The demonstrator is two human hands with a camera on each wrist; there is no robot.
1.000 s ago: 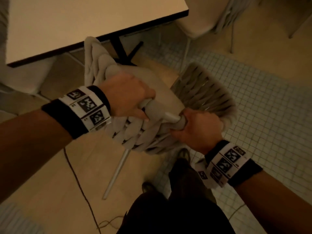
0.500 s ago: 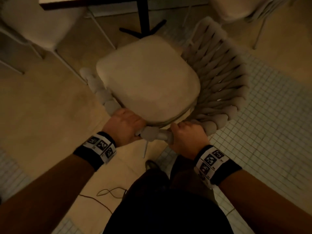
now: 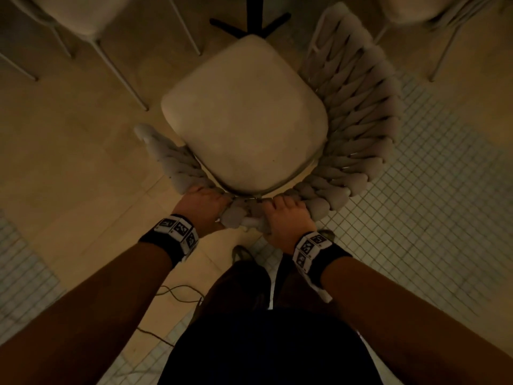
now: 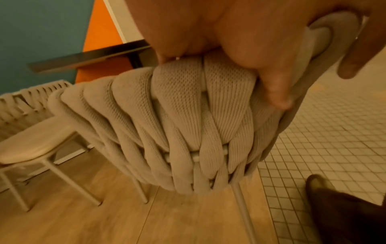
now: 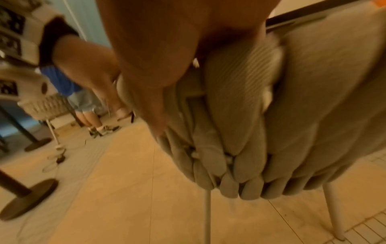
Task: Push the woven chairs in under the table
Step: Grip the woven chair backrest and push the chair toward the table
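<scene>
Fingers (image 4: 279,92) of both the left hand (image 3: 204,207) and right hand (image 3: 286,220) were curled tight round the top rail of the woven chair (image 3: 244,115), which sat facing the table base (image 3: 251,23) but not yet tucked under, so I'd have kept both grips even and shoved straight, no twisting
</scene>
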